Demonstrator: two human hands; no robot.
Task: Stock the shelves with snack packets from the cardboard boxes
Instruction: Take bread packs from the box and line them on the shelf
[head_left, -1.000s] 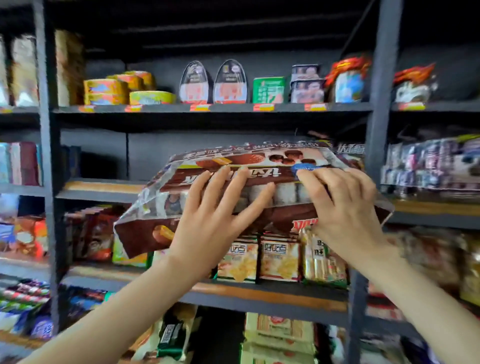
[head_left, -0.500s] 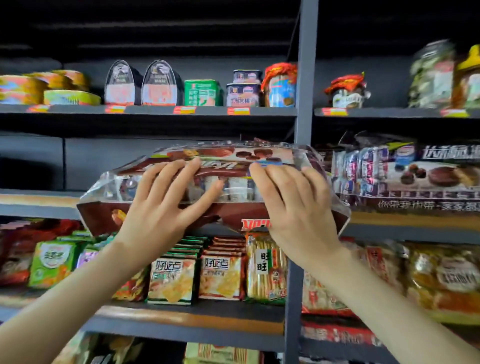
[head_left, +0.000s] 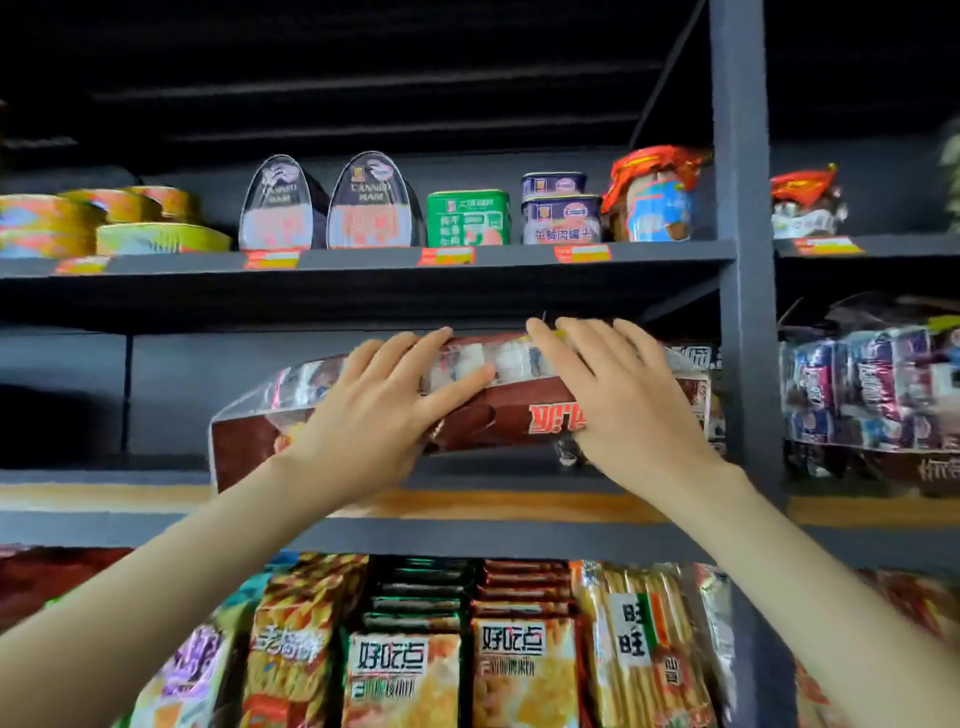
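Dark grey shelving (head_left: 363, 262) with a thick upright post (head_left: 737, 156) stands against a matching dark wall (head_left: 208, 395), shadowy near the top

Dark above, bright foreground, edges blurred and warped.

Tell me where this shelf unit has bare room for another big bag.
Bare: the middle shelf left of the brown snack bag under the left hand and right hand. Crowded: the cans on the top shelf, the packets below, the bags right of the post.
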